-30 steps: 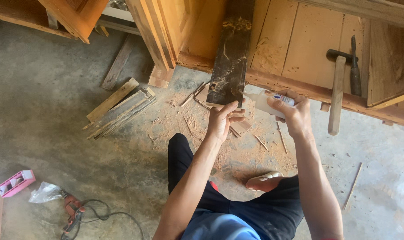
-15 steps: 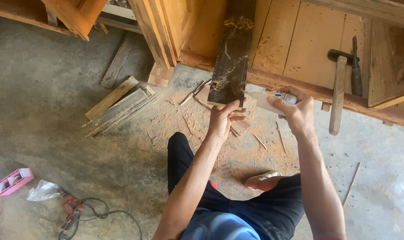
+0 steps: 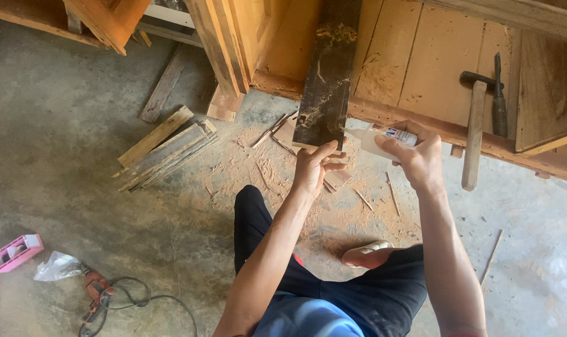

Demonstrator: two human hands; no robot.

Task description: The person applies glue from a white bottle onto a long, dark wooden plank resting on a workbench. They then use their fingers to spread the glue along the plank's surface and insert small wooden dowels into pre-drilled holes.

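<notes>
At about eight o'clock in the view a pink box (image 3: 14,253) lay on the concrete floor (image 3: 77,143), with a crumpled clear bag (image 3: 57,266) and an orange corded drill (image 3: 96,293) just beside it toward seven o'clock. At ten o'clock from centre a loose bundle of wood strips (image 3: 161,150) rested on the floor. The left hand (image 3: 311,170) sat just above centre, its fingers curled round the lower end of a dark plank (image 3: 326,81), thumb on the near edge; the plank ran up toward twelve o'clock, leaning on a wooden panel (image 3: 414,62). Sawdust and splinters lay under the hand. At one o'clock from centre the right hand (image 3: 417,159) was closed round a small white glue bottle (image 3: 374,142), its nozzle pointing at nine o'clock and touching the plank's right edge near the lower end. At two o'clock a hammer (image 3: 474,125) and a chisel (image 3: 498,100) lay on the panel, well apart from both hands.
</notes>
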